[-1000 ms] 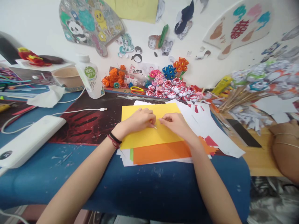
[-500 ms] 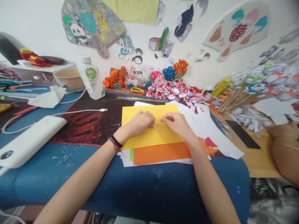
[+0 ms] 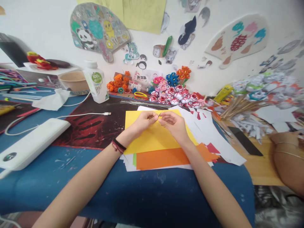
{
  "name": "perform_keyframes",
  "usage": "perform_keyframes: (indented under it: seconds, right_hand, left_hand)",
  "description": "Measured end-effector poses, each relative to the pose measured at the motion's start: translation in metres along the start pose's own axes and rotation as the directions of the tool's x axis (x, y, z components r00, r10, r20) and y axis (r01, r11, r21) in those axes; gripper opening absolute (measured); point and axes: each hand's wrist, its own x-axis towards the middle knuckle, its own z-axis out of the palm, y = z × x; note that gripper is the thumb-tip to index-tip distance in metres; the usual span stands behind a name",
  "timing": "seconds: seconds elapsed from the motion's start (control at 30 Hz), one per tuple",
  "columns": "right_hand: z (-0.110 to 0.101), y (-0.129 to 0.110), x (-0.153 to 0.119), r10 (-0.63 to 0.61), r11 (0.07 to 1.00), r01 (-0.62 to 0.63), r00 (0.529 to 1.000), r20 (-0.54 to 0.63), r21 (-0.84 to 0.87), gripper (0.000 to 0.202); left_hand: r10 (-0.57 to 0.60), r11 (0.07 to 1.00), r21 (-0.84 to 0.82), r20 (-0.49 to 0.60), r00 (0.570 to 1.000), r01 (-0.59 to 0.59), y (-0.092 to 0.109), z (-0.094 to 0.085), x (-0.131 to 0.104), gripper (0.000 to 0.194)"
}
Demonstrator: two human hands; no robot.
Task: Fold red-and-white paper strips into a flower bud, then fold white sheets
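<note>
Over a yellow sheet of paper (image 3: 152,139), my left hand (image 3: 145,123) and my right hand (image 3: 173,123) meet at the fingertips. Each hand is closed in a pinch around something thin and dark between them, too small to name. Under the yellow sheet lie an orange sheet (image 3: 163,159) and white sheets (image 3: 206,133). Dark and red bands circle my left wrist.
A white power bank (image 3: 35,144) and cable lie left. Behind stand a white bottle (image 3: 97,84), a paper bowl (image 3: 74,81) and paper flowers (image 3: 174,95). More flowers (image 3: 266,88) are at right, near another person's arm (image 3: 288,158).
My hands have come together and risen toward the sheet's far edge; they were apart before, the left one pressed on the yellow paper. The camera view has tilted slightly upward.
</note>
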Motion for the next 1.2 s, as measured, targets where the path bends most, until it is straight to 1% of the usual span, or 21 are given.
perform_keyframes:
  seconds: [0.1, 0.17, 0.27, 0.33, 0.43, 0.5, 0.57, 0.67, 0.7, 0.77, 0.9, 1.2]
  right_hand:
    - [0.004, 0.000, 0.000, -0.021, 1.000, 0.021, 1.000, -0.002, 0.017, 0.037]
    - [0.007, 0.001, 0.000, -0.014, 1.000, 0.015, 1.000, -0.027, 0.018, 0.037]
    - [0.008, 0.004, -0.001, 0.007, 0.999, -0.003, 0.996, -0.086, 0.053, 0.038]
    - [0.009, 0.007, -0.001, 0.013, 0.998, -0.007, 0.995, -0.097, 0.064, 0.037]
    - [0.007, 0.008, 0.000, 0.019, 1.000, -0.016, 0.992, -0.125, 0.025, 0.038]
    - [0.005, 0.009, 0.000, 0.016, 1.000, -0.016, 0.987, -0.161, 0.003, 0.040]
    - [0.004, 0.009, 0.001, 0.010, 1.000, -0.010, 0.984, -0.176, 0.002, 0.039]
    - [0.003, 0.010, 0.002, 0.003, 1.000, -0.003, 0.990, -0.141, -0.003, 0.037]
    - [0.003, 0.011, 0.002, -0.003, 1.000, 0.001, 0.992, -0.123, -0.013, 0.035]
    - [0.003, 0.014, 0.002, -0.015, 0.998, 0.010, 0.996, -0.092, -0.056, 0.032]
    - [0.003, 0.016, 0.000, -0.021, 0.991, 0.012, 0.997, -0.070, -0.134, 0.030]
    - [0.003, 0.016, -0.002, 0.074, 0.987, -0.074, 0.997, -0.009, -0.143, 0.031]
  left_hand:
    - [-0.103, 0.986, -0.128, 0.060, 0.993, 0.110, -0.003, 0.003, -0.001, 0.031]
    - [-0.131, 0.975, -0.168, 0.090, 0.987, 0.145, -0.005, 0.005, -0.001, 0.029]
    - [-0.131, 0.961, -0.228, 0.122, 0.984, 0.157, -0.005, 0.006, -0.002, 0.029]
    - [-0.133, 0.952, -0.259, 0.129, 0.983, 0.162, -0.004, 0.007, -0.003, 0.029]
    - [-0.148, 0.952, -0.256, 0.094, 0.985, 0.167, -0.003, 0.006, -0.003, 0.028]
    - [-0.130, 0.964, -0.223, 0.074, 0.989, 0.144, -0.002, 0.005, -0.002, 0.026]
    - [-0.068, 0.987, -0.141, 0.036, 0.997, 0.072, 0.000, 0.002, -0.001, 0.023]
    - [0.062, 0.994, 0.095, -0.092, 0.994, -0.053, 0.004, -0.002, 0.001, 0.017]
    - [0.099, 0.983, 0.169, -0.128, 0.987, -0.076, 0.005, -0.003, 0.001, 0.015]
    - [0.139, 0.961, 0.258, -0.160, 0.977, -0.095, 0.006, -0.004, 0.001, 0.014]
    - [0.139, 0.946, 0.311, -0.150, 0.979, -0.087, 0.006, -0.004, 0.000, 0.012]
    - [0.144, 0.927, 0.367, -0.149, 0.978, -0.081, 0.005, -0.005, 0.001, 0.011]
